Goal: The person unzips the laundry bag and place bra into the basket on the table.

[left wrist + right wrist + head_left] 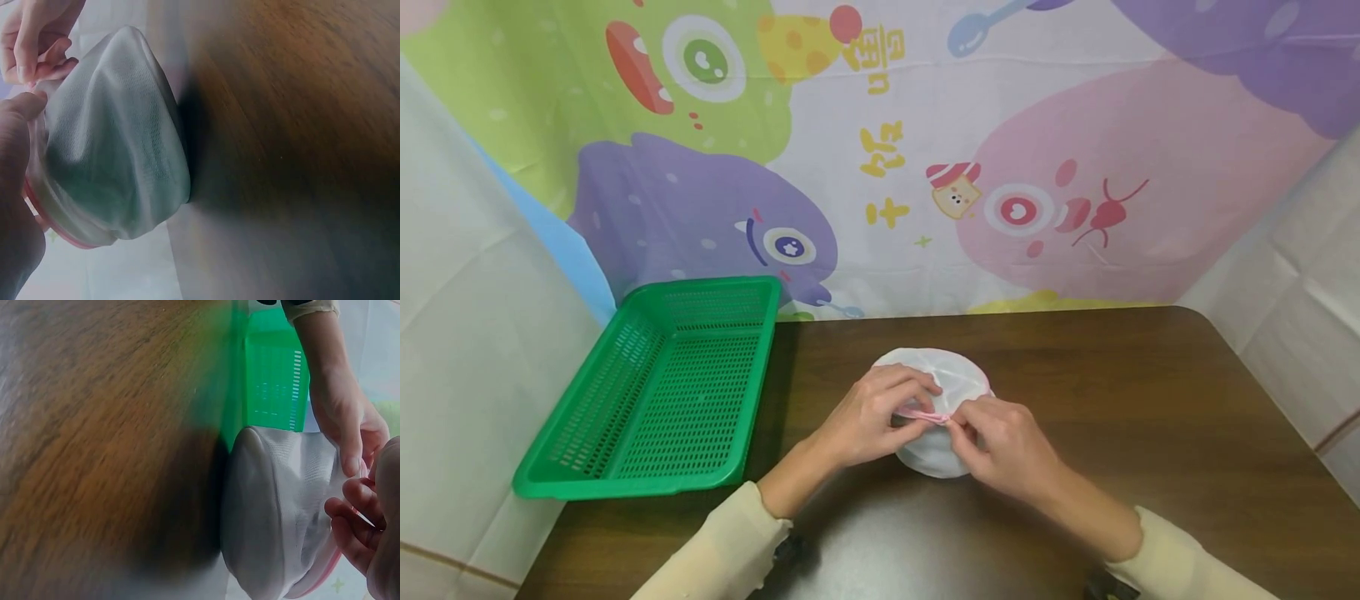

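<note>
A white mesh laundry bag (953, 371) with a pink zipper edge (936, 417) stands on the brown table, puffed out into a rounded shape. My left hand (872, 417) pinches the zipper edge from the left, thumb toward me and fingers bent over the far side. From the right, my right hand (1011, 442) pinches the same edge, its fingertips almost meeting the left ones. The left wrist view shows the bag's mesh side (119, 137) bulging below both hands. Whatever lies between the fingertips is too small to make out.
A green plastic basket (640, 485) with slotted sides stands on the left of the table (1112, 367). Behind the table hangs a cloth (880, 275) printed with cartoon monsters. Pale sheets close off the left and right sides.
</note>
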### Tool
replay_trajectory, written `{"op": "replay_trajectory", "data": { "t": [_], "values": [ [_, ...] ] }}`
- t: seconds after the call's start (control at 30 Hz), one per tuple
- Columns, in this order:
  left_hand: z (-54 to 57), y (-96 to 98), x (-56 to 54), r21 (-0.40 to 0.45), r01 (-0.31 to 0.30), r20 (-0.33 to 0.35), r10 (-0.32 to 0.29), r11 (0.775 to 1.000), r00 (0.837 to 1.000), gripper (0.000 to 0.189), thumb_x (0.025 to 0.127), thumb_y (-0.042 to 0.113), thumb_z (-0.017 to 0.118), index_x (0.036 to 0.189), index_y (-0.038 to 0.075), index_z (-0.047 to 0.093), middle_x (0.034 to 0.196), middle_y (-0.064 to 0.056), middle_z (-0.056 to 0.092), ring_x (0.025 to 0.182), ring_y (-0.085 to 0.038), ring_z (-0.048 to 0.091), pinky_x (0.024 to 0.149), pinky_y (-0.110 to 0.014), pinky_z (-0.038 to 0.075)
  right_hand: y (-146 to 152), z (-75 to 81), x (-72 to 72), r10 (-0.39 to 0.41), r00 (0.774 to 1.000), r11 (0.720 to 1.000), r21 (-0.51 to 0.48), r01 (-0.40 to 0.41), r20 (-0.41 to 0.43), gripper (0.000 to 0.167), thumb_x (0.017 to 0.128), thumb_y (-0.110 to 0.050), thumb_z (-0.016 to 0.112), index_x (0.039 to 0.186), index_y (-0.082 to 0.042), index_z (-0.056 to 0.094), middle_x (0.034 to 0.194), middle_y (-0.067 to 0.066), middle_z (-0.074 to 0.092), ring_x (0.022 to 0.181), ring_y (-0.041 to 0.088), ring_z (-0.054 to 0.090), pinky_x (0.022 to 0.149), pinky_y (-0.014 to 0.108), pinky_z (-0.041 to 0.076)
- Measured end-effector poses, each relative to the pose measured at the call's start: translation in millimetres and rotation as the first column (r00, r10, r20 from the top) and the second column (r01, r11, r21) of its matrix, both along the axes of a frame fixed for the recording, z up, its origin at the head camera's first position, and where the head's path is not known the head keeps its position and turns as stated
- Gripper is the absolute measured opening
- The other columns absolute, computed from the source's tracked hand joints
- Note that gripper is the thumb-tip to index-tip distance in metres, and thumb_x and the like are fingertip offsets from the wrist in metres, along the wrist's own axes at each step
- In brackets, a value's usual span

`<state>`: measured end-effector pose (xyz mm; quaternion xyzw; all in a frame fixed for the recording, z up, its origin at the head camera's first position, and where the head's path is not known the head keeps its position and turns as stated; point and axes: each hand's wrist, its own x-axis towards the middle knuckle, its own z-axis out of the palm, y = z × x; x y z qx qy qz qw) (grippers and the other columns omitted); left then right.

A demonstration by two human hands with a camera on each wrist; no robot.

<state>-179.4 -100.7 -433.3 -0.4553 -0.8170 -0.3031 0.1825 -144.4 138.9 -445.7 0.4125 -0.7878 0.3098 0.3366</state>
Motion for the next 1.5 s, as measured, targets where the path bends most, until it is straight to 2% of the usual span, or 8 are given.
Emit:
{"op": "replay_trajectory", "data": {
  "t": [0.23, 0.5, 0.8, 1.3, 1.5],
  "values": [
    [-1.2, 3.3, -0.4, -0.001, 0.015, -0.039, -0.015, 1.000, 0.999, 0.015, 0.091, 0.011, 0.091, 0.098, 0.013, 0.079, 0.120, -0.005, 0.083, 0.117, -0.021, 0.079, 0.111, -0.041, 0.063, -3.5, -0.6, 0.2, 0.014, 1.000, 1.000, -0.006, -0.014, -0.006, 0.018, 0.084, 0.004, 0.074, 0.082, -0.013, 0.068, 0.068, -0.007, 0.065, 0.062, 0.004, 0.054, 0.058, 0.016, 0.046],
    [-2.0, 3.7, -1.3, 0.033, 0.042, -0.008, -0.042, 0.999, 0.999, 0.015, 0.093, 0.010, 0.090, 0.096, 0.012, 0.075, 0.119, -0.005, 0.083, 0.116, -0.022, 0.078, 0.110, -0.041, 0.063, -2.2, -0.6, -2.0, 0.004, 1.000, 1.000, -0.003, -0.004, -0.021, 0.015, 0.088, 0.001, 0.073, 0.083, -0.012, 0.069, 0.068, -0.007, 0.065, 0.062, 0.003, 0.054, 0.057, 0.016, 0.045],
    [-0.8, -1.4, -1.5, 0.030, 0.038, 0.026, -0.038, 0.999, 0.999, 0.017, 0.094, 0.010, 0.090, 0.095, 0.011, 0.073, 0.120, -0.005, 0.083, 0.115, -0.021, 0.077, 0.108, -0.041, 0.063, 4.8, -2.5, -4.7, -0.024, 1.000, 1.000, -0.002, 0.024, -0.007, 0.017, 0.083, 0.003, 0.077, 0.083, -0.012, 0.069, 0.067, -0.007, 0.064, 0.062, 0.004, 0.054, 0.057, 0.016, 0.045],
    [-0.9, 5.4, 0.7, -0.001, 0.017, -0.077, -0.018, 1.000, 0.997, 0.017, 0.090, 0.010, 0.091, 0.101, 0.014, 0.079, 0.122, -0.003, 0.082, 0.117, -0.021, 0.076, 0.108, -0.040, 0.061, -1.0, 0.6, 1.1, 0.006, 1.000, 1.000, 0.004, -0.006, 0.003, 0.021, 0.079, 0.006, 0.077, 0.082, -0.012, 0.068, 0.067, -0.006, 0.063, 0.062, 0.003, 0.052, 0.057, 0.016, 0.044],
    [-1.1, 5.7, 0.4, 0.012, 0.027, -0.081, -0.026, 1.000, 0.996, 0.016, 0.090, 0.008, 0.090, 0.096, 0.013, 0.076, 0.121, -0.003, 0.083, 0.117, -0.021, 0.077, 0.108, -0.039, 0.062, -2.9, 0.9, 0.4, 0.004, 1.000, 1.000, 0.001, -0.004, -0.005, 0.019, 0.081, 0.005, 0.075, 0.082, -0.013, 0.068, 0.067, -0.007, 0.064, 0.062, 0.003, 0.053, 0.057, 0.016, 0.044]
  ]
}}
